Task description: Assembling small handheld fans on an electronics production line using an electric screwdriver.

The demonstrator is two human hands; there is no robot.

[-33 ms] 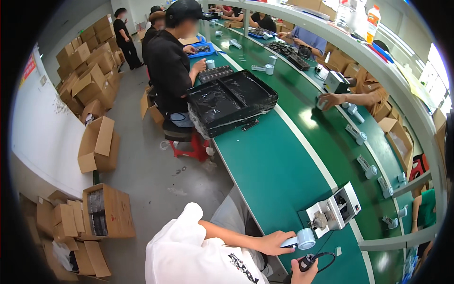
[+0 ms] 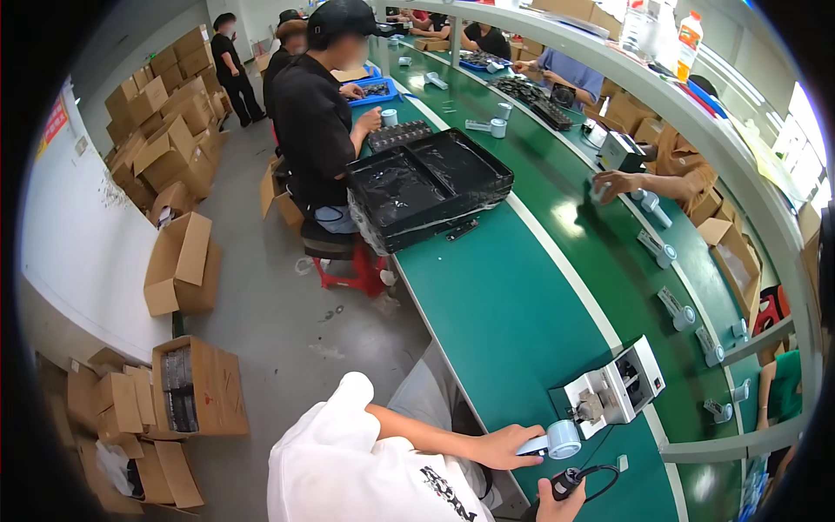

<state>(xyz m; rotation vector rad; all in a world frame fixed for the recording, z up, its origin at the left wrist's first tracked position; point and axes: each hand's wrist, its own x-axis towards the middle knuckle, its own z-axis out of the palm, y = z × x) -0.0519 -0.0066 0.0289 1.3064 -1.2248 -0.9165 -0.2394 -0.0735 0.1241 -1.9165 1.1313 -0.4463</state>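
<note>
My left hand (image 2: 509, 447) is closed round the handle of a pale blue device with a round, drum-like head (image 2: 564, 439), which looks like a small handheld fan. It is held over the near edge of the green table (image 2: 500, 322). Just below it, my right hand (image 2: 559, 503) grips a black electric screwdriver (image 2: 567, 481) with a dark cable looping off to the right. The screwdriver's tip is close to the device, but I cannot tell whether they touch. Beyond the device stands a silver and white screw feeder (image 2: 609, 391). A small pale piece (image 2: 622, 463) lies beside it.
A black tray stack (image 2: 430, 187) wrapped in film stands farther up the table, by a co-worker in black (image 2: 309, 122). Several blue devices (image 2: 676, 309) lie along the belt. A metal shelf frame (image 2: 739, 445) rises on the right. Cardboard boxes (image 2: 209, 383) fill the floor at left.
Across the belt, a co-worker's hand with a pale device has shifted slightly to the right. Both my hands hold the same things in nearly the same place.
</note>
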